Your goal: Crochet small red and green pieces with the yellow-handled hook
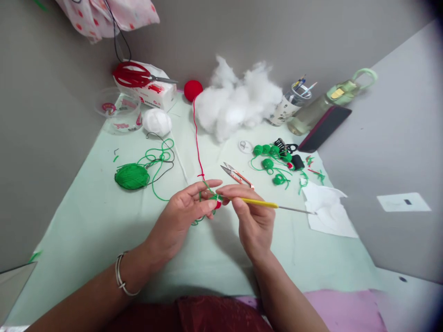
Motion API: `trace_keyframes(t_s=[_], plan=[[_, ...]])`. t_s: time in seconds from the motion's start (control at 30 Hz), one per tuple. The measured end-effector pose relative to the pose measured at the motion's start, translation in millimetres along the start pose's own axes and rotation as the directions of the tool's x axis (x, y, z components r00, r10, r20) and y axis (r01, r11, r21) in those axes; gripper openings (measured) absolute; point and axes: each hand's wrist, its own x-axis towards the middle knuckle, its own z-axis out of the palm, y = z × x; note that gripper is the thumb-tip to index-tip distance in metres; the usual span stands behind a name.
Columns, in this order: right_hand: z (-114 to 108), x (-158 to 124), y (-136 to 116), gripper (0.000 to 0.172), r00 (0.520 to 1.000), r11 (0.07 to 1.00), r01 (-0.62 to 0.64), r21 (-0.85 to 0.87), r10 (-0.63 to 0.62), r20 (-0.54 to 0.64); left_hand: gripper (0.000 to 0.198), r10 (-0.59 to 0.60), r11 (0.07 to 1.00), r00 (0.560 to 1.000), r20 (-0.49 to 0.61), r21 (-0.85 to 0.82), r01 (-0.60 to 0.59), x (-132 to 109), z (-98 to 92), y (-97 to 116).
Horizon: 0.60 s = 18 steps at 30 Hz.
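Observation:
Between the fingertips of my left hand (188,207) is a small crochet piece (218,203) in green, white and red yarn. Green yarn runs over the left fingers, and loose loops hang below them. My right hand (254,216) pinches a crochet hook (259,202) with a yellow handle. The hook's left end meets the piece, though its tip is hidden by yarn and fingers; its metal rear end points right. Just beyond the hands lie thread snips (238,175) with orange handles. A green yarn ball (132,176) rests to the left, its strand leading toward my left hand.
At the back are white stuffing (235,103), a red yarn ball (193,91), a white yarn ball (157,121), red-handled scissors (133,75) on a box and a plastic tub (117,113). On the right are green crocheted balls (267,164), a pen cup (289,108), bottle (311,113), phone (324,129) and tissue (327,210).

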Motion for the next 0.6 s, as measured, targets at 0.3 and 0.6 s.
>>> trace_keyframes(t_s=[0.3, 0.6], plan=[[-7, -2, -2, 0.017, 0.998, 0.995, -0.058, 0.085, 0.056, 0.022, 0.057, -0.064, 0.996, 0.997, 0.053, -0.051, 0.067, 1, 0.4, 2], [-5, 4, 4, 0.016, 0.961, 0.900, -0.275, 0.339, 0.268, 0.066, 0.044, 0.001, 0.999, 0.999, 0.037, -0.053, 0.001, 1, 2.2, -2]])
